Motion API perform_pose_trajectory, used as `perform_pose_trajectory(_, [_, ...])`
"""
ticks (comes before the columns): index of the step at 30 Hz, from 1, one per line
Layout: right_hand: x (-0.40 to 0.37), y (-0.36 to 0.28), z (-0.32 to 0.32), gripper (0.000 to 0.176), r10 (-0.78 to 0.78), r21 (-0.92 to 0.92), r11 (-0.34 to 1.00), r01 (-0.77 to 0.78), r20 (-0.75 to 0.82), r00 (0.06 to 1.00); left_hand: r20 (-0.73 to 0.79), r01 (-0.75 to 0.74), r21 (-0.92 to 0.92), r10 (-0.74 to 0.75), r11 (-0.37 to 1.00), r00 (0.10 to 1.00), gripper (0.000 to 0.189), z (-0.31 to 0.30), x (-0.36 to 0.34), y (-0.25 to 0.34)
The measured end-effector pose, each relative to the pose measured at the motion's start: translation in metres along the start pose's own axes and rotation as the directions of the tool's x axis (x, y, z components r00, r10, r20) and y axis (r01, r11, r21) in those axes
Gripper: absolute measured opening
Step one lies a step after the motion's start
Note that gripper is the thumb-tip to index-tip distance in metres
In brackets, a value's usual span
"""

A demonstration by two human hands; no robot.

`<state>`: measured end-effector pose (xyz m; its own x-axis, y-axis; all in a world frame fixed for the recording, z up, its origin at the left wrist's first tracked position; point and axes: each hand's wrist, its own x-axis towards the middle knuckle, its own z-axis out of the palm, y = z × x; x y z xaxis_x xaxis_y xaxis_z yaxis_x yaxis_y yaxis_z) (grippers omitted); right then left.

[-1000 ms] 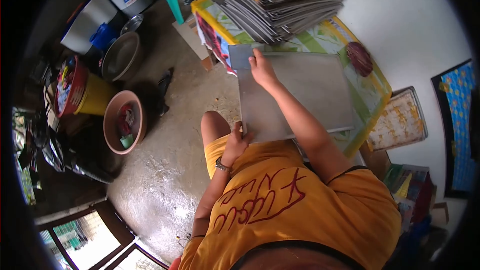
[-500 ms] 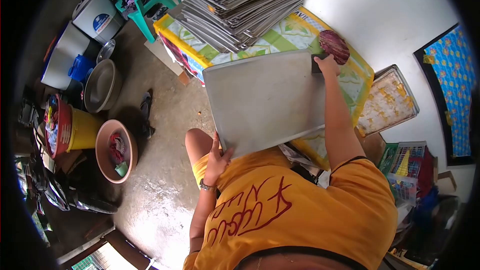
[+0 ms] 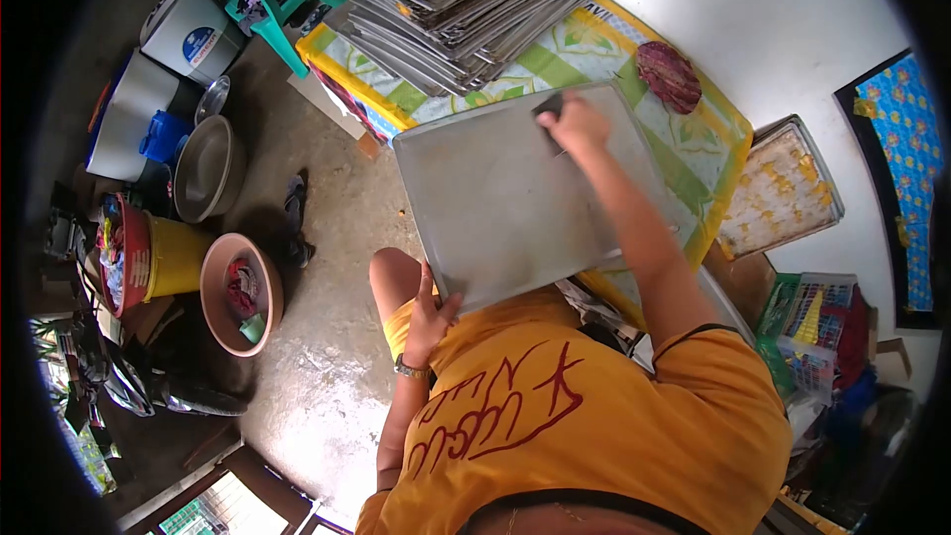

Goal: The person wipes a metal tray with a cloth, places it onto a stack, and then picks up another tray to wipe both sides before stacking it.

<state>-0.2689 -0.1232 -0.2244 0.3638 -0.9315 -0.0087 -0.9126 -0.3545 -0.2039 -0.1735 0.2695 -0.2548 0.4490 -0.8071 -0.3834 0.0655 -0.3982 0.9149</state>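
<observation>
A flat grey metal tray (image 3: 495,203) lies tilted across my lap and the edge of the cloth-covered table. My left hand (image 3: 431,315) grips its near left corner, thumb on the surface. Closed around a dark block (image 3: 548,121), my right hand (image 3: 578,129) is over the tray's far part, slightly blurred. Beyond the tray, a tall stack of similar trays (image 3: 475,15) stands on the table. A dark red round cloth pad (image 3: 669,77) lies on the table to the right.
The table (image 3: 728,134) has a yellow-edged cover. A stained tray (image 3: 783,188) is at its right, above plastic crates (image 3: 817,312). On the left are a pink basin (image 3: 269,287), a yellow bucket (image 3: 176,256), a grey basin (image 3: 210,168) and a green chair (image 3: 282,15).
My right hand has moved left across the tray with the dark block, from the right edge toward the middle of the far side. My left hand keeps its hold on the corner.
</observation>
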Motion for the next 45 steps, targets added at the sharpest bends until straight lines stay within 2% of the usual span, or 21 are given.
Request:
perform_pose_trajectory(3, [-0.023, -0.022, 0.002, 0.058, -0.143, -0.032, 0.989, 0.143, 0.0, 0.99, -0.004, 0.022, 0.005, -0.022, 1.0, 1.0, 0.087, -0.001, -0.002, 0.0])
perform_pose_trajectory(6, [0.025, 0.047, -0.007, 0.057, 0.179, 0.187, 0.967, -0.175, -0.006, 0.984, -0.015, 0.02, 0.019, -0.02, 1.0, 1.0, 0.087, 0.002, 0.0, 0.001])
perform_pose_trajectory(9, [-0.002, -0.009, 0.001, 0.058, 0.147, 0.111, 0.982, -0.15, 0.039, 0.988, -0.018, -0.016, 0.046, 0.017, 0.999, 1.0, 0.087, 0.009, 0.0, -0.008])
perform_pose_trajectory(11, [-0.051, -0.075, 0.007, 0.058, -0.085, 0.025, 0.996, 0.084, 0.018, 0.996, -0.016, -0.028, 0.033, 0.028, 0.999, 0.999, 0.087, 0.015, 0.001, -0.005])
perform_pose_trajectory(14, [-0.064, -0.087, 0.028, 0.057, -0.336, 0.028, 0.941, 0.337, -0.03, 0.941, -0.033, -0.019, 0.023, 0.02, 1.0, 0.999, 0.085, 0.018, -0.003, 0.0])
perform_pose_trajectory(16, [-0.022, -0.046, 0.024, 0.057, -0.037, 0.101, 0.994, 0.039, -0.024, 0.999, -0.038, -0.02, 0.047, 0.022, 0.999, 0.999, 0.085, 0.018, -0.004, -0.005])
perform_pose_trajectory(18, [0.005, 0.0, 0.001, 0.056, 0.2, 0.18, 0.966, -0.185, -0.067, 0.978, -0.047, -0.033, 0.063, 0.036, 0.997, 0.998, 0.085, 0.02, -0.003, -0.007])
perform_pose_trajectory(21, [-0.018, -0.034, -0.003, 0.056, 0.09, 0.104, 0.991, -0.09, 0.003, 0.996, -0.041, -0.048, 0.085, 0.051, 0.995, 0.998, 0.084, 0.02, -0.002, -0.003])
perform_pose_trajectory(23, [-0.056, -0.083, 0.014, 0.056, -0.076, 0.056, 0.996, 0.073, 0.051, 0.996, -0.038, -0.044, 0.057, 0.046, 0.997, 0.998, 0.084, 0.02, -0.004, 0.0])
perform_pose_trajectory(26, [-0.066, -0.097, 0.028, 0.056, -0.228, 0.065, 0.971, 0.228, -0.012, 0.974, -0.044, -0.048, 0.019, 0.048, 0.999, 0.998, 0.083, 0.02, -0.005, -0.005])
perform_pose_trajectory(27, [-0.054, -0.087, 0.019, 0.058, -0.064, 0.095, 0.993, 0.063, 0.008, 0.998, -0.038, -0.048, 0.025, 0.049, 0.999, 0.998, 0.083, 0.019, -0.006, -0.006])
perform_pose_trajectory(29, [-0.015, -0.039, 0.02, 0.057, 0.146, 0.202, 0.971, -0.129, -0.074, 0.986, -0.031, -0.058, 0.024, 0.059, 0.998, 0.998, 0.083, 0.019, -0.005, -0.007])
perform_pose_trajectory(32, [-0.009, -0.031, 0.005, 0.056, 0.229, 0.183, 0.957, -0.224, -0.01, 0.973, -0.031, -0.084, 0.073, 0.086, 0.994, 0.996, 0.084, 0.018, -0.002, -0.013])
perform_pose_trajectory(33, [-0.012, -0.052, 0.012, 0.056, 0.162, 0.13, 0.979, -0.16, -0.005, 0.987, -0.031, -0.072, 0.08, 0.075, 0.994, 0.997, 0.084, 0.018, -0.002, -0.011])
perform_pose_trajectory(36, [-0.037, -0.1, 0.033, 0.059, -0.19, 0.001, 0.982, 0.191, -0.108, 0.976, -0.026, -0.048, 0.083, 0.05, 0.995, 0.998, 0.083, 0.017, -0.004, -0.009])
perform_pose_trajectory(39, [-0.017, -0.086, 0.015, 0.061, -0.048, -0.018, 0.999, 0.048, 0.017, 0.999, -0.017, -0.073, 0.063, 0.075, 0.995, 0.997, 0.083, 0.016, -0.004, -0.012])
perform_pose_trajectory(42, [0.014, -0.031, 0.003, 0.062, 0.188, 0.108, 0.975, -0.193, 0.056, 0.981, -0.012, -0.108, 0.069, 0.109, 0.992, 0.994, 0.084, 0.016, 0.0, -0.016])
perform_pose_trajectory(45, [0.0, -0.067, 0.006, 0.059, 0.122, 0.012, 0.992, -0.123, 0.083, 0.989, -0.016, -0.086, 0.056, 0.087, 0.995, 0.996, 0.084, 0.016, 0.0, -0.014])
